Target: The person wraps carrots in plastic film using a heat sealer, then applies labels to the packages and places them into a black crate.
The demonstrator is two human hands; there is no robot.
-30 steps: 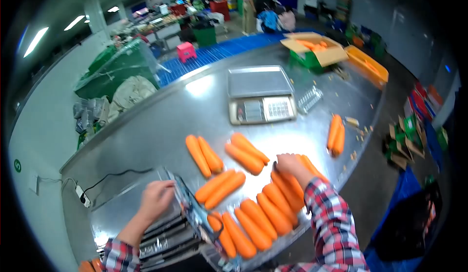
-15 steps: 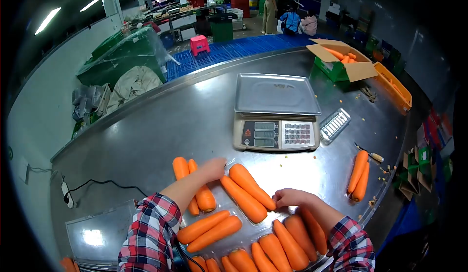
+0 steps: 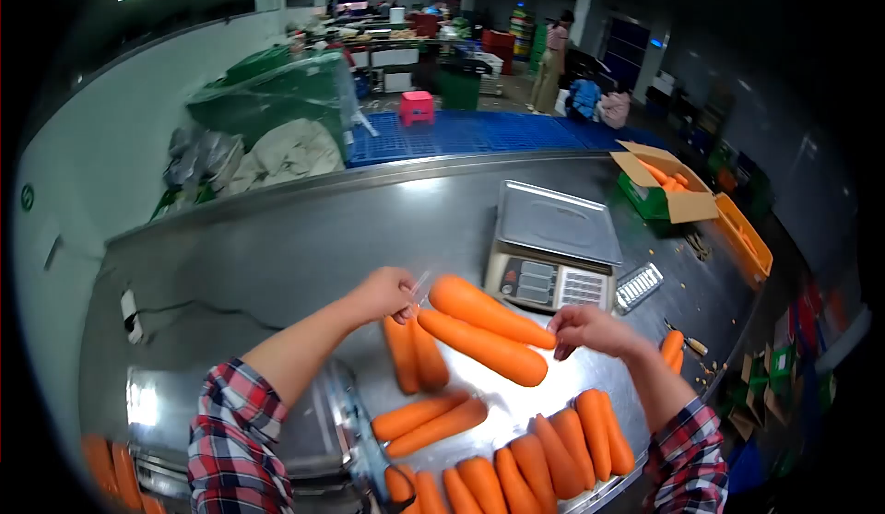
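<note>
Two large carrots [image 3: 484,346] lie side by side in a clear plastic tray [image 3: 421,286], raised above the steel table. My left hand [image 3: 387,295] pinches the tray's left end. At the right end, my right hand [image 3: 592,330] has its fingers closed by the carrot tips; the tray's edge there is hard to make out. Behind and below my left hand lies another carrot pair [image 3: 415,355], with a further pair [image 3: 430,422] nearer to me. A row of several carrots [image 3: 530,468] runs along the table's near edge.
A weighing scale [image 3: 553,247] stands just beyond the raised tray, with a clear plastic container [image 3: 639,287] to its right. A knife [image 3: 698,348] lies near more carrots [image 3: 673,348]. At the far right are a carton of carrots [image 3: 691,208] and an orange crate [image 3: 745,237].
Both hands have lifted the tray with two carrots off the table, up and slightly right, closer to the scale. My head view has shifted and turned too.
</note>
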